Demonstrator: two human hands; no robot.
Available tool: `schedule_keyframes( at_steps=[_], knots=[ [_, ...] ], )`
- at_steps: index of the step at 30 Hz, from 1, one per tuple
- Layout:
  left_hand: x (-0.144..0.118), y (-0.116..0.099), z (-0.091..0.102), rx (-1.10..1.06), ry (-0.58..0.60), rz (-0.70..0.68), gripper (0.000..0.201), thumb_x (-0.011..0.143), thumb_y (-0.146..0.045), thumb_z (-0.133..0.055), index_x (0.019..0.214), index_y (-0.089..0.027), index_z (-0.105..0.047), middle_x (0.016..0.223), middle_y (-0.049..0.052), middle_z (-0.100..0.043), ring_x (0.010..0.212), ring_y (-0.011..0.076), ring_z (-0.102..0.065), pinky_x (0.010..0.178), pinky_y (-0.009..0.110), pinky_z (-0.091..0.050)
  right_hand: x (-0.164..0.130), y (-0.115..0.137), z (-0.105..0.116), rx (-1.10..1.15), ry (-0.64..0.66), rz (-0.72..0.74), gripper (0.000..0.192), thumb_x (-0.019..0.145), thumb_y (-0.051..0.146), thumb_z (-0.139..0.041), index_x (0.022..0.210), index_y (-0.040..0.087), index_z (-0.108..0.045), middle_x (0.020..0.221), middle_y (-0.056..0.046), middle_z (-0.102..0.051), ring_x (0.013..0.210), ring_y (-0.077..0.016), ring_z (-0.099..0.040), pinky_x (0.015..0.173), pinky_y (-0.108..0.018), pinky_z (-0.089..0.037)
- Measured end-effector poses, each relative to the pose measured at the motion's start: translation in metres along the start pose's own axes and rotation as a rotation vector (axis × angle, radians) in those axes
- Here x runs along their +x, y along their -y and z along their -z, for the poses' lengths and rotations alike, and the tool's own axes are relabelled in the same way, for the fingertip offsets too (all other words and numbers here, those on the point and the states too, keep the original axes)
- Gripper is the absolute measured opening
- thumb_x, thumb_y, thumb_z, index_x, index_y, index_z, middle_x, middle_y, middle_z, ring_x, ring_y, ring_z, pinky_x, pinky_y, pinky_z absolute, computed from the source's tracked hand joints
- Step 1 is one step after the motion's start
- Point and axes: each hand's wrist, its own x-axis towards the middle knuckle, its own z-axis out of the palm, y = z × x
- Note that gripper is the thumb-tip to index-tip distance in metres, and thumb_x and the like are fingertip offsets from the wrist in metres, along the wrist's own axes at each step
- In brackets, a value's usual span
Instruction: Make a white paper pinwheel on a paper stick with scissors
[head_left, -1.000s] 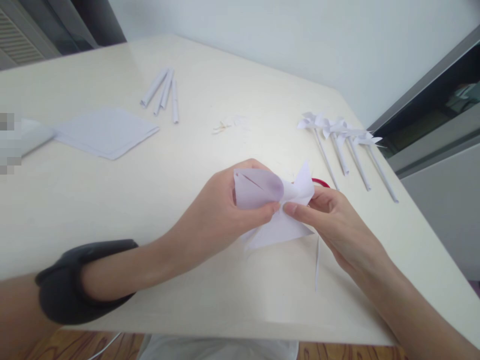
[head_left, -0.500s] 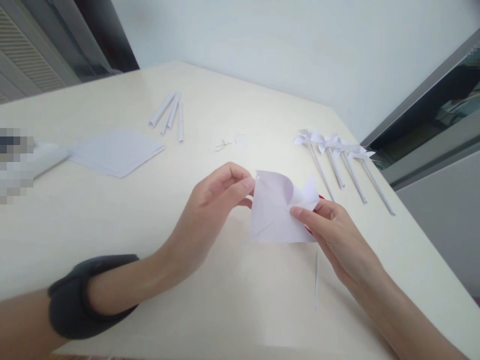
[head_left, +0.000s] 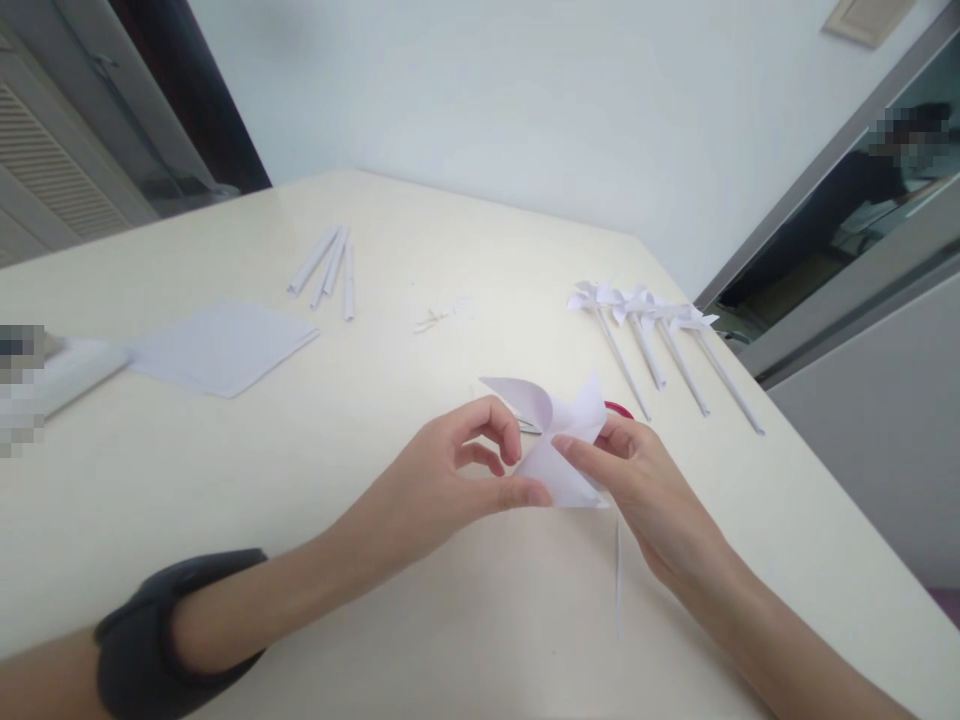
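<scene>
From the head camera, a person folded a cut white paper square [head_left: 559,445] into a pinwheel head just above the cream worktop [head_left: 375,420]. The right hand [head_left: 645,490] had its thumb and forefinger closed on the gathered corners at the paper's centre, while the left hand [head_left: 442,480] pinched the sheet's lower left corner between thumb and forefinger, a dark wrist band [head_left: 161,640] showing on that forearm. The step in hand appeared to be bringing another corner to the middle; the next move would likely call for a steady pinch at the centre so the curled flaps already gathered did not spring loose. A thin paper strip [head_left: 617,575] lay on the worktop just below the hands, and a red object [head_left: 619,409], mostly hidden, sat behind the paper. Four finished pinwheels [head_left: 652,335] lay in a row to the right; rolled paper sticks [head_left: 326,265] and a stack of paper squares [head_left: 221,345] lay well apart on the left, with small scraps [head_left: 439,315] between.
</scene>
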Motion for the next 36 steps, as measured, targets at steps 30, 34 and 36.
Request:
schedule_keyframes(
  at_steps=[30, 34, 36],
  knots=[
    [0.002, -0.001, 0.001, 0.299, 0.026, -0.017, 0.023, 0.070, -0.027, -0.067, 0.090, -0.018, -0.062, 0.089, 0.004, -0.066, 0.085, 0.0233, -0.062, 0.081, 0.040, -0.050, -0.001, -0.001, -0.004, -0.045, -0.013, -0.082, 0.023, 0.078, 0.033, -0.063, 0.098, 0.021, -0.066, 0.090, -0.005, -0.069, 0.081, -0.0208, -0.062, 0.071, -0.031, -0.044],
    [0.001, -0.006, 0.001, 0.266, 0.040, -0.005, 0.022, 0.067, -0.023, -0.068, 0.088, -0.018, -0.062, 0.088, 0.004, -0.066, 0.084, 0.0235, -0.063, 0.079, 0.039, -0.050, -0.002, 0.000, -0.004, -0.044, -0.003, -0.085, 0.022, 0.078, 0.033, -0.063, 0.096, 0.022, -0.067, 0.089, -0.004, -0.069, 0.081, -0.0204, -0.063, 0.070, -0.031, -0.045],
    [0.002, -0.007, 0.001, 0.248, 0.044, -0.022, 0.019, 0.069, -0.025, -0.067, 0.087, -0.018, -0.062, 0.088, 0.004, -0.067, 0.084, 0.0234, -0.063, 0.079, 0.038, -0.050, -0.003, 0.001, -0.006, -0.038, -0.016, -0.095, 0.022, 0.077, 0.030, -0.063, 0.097, 0.021, -0.068, 0.088, -0.004, -0.070, 0.079, -0.0197, -0.062, 0.069, -0.030, -0.044]
  ],
)
